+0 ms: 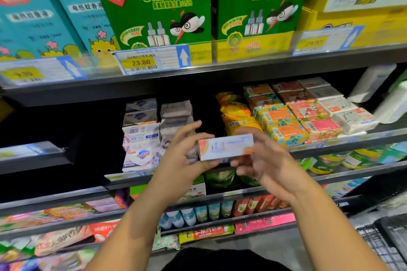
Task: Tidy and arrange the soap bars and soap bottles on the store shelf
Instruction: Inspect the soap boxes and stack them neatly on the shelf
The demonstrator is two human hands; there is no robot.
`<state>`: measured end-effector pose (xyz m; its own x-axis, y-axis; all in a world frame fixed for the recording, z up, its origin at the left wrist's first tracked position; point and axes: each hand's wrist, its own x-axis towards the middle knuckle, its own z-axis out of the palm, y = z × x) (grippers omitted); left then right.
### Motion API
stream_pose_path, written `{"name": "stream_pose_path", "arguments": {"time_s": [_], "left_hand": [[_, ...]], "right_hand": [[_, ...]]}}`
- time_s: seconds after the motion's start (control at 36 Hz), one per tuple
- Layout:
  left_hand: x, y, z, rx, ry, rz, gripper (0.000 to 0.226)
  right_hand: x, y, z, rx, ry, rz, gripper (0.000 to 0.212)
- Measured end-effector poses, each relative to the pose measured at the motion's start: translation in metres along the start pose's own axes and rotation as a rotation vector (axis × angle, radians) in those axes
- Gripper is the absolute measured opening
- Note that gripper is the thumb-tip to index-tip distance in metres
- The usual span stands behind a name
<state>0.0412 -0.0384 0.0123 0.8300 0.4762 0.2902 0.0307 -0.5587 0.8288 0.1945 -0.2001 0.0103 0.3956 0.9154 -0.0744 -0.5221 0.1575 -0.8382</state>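
Both hands hold a white soap bar box with an orange print in front of the middle shelf. My left hand grips its left end, thumb below and fingers above. My right hand pinches its right end. Behind the box, stacked white and lilac soap boxes stand on the shelf next to a grey stack. To the right lie yellow soap packs and rows of orange, pink and white bars.
Green boxes and teal boxes fill the top shelf above price tags. Lower shelves hold small bottles and flat packets. A dark gap lies left of the soap stacks. A wire basket sits at lower right.
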Motion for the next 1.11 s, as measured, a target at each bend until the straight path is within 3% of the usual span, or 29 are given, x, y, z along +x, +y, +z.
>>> {"name": "stream_pose_path", "arguments": {"time_s": [0.08, 0.17, 0.25, 0.39, 0.44, 0.53, 0.56, 0.69, 0.86, 0.92, 1.03, 1.11], "left_hand": [[-0.003, -0.001, 0.0, -0.223, 0.027, -0.108, 0.041], [-0.005, 0.004, 0.008, -0.489, 0.069, -0.213, 0.04], [-0.004, 0.006, 0.011, -0.531, 0.083, -0.195, 0.046], [-0.005, -0.004, 0.001, -0.471, -0.173, -0.106, 0.063], [-0.003, -0.004, -0.001, -0.379, -0.162, -0.087, 0.059], [0.002, -0.007, -0.002, -0.301, -0.02, -0.085, 0.049], [0.003, -0.009, -0.002, -0.326, 0.006, -0.088, 0.048], [0.007, -0.004, 0.0, -0.448, 0.02, -0.054, 0.041], [0.008, 0.005, 0.007, -0.168, 0.128, 0.063, 0.061], [0.012, 0.013, 0.012, -0.063, 0.128, 0.136, 0.064], [0.017, 0.023, 0.019, -0.007, 0.06, 0.173, 0.064], [0.017, 0.023, 0.018, -0.05, 0.088, 0.143, 0.064]], "right_hand": [[0.003, 0.004, 0.0, -0.276, 0.066, -0.03, 0.046], [0.007, 0.008, 0.007, -0.274, 0.167, -0.04, 0.038], [0.008, 0.01, 0.015, -0.231, 0.252, -0.045, 0.035], [0.006, 0.006, 0.008, -0.195, 0.212, -0.059, 0.009], [0.004, 0.001, 0.006, -0.079, 0.135, -0.005, 0.017], [0.001, -0.004, 0.0, -0.017, -0.026, 0.045, 0.074], [0.0, -0.005, 0.0, -0.062, -0.049, 0.038, 0.076], [0.006, -0.003, 0.009, -0.436, 0.074, -0.063, 0.044], [0.016, 0.013, 0.004, -0.788, 0.159, -0.16, 0.054], [0.02, 0.02, 0.01, -0.751, 0.106, -0.111, 0.059], [0.022, 0.029, 0.015, -0.713, -0.027, -0.125, 0.047], [0.018, 0.028, 0.007, -0.672, 0.09, -0.089, 0.055]]}}
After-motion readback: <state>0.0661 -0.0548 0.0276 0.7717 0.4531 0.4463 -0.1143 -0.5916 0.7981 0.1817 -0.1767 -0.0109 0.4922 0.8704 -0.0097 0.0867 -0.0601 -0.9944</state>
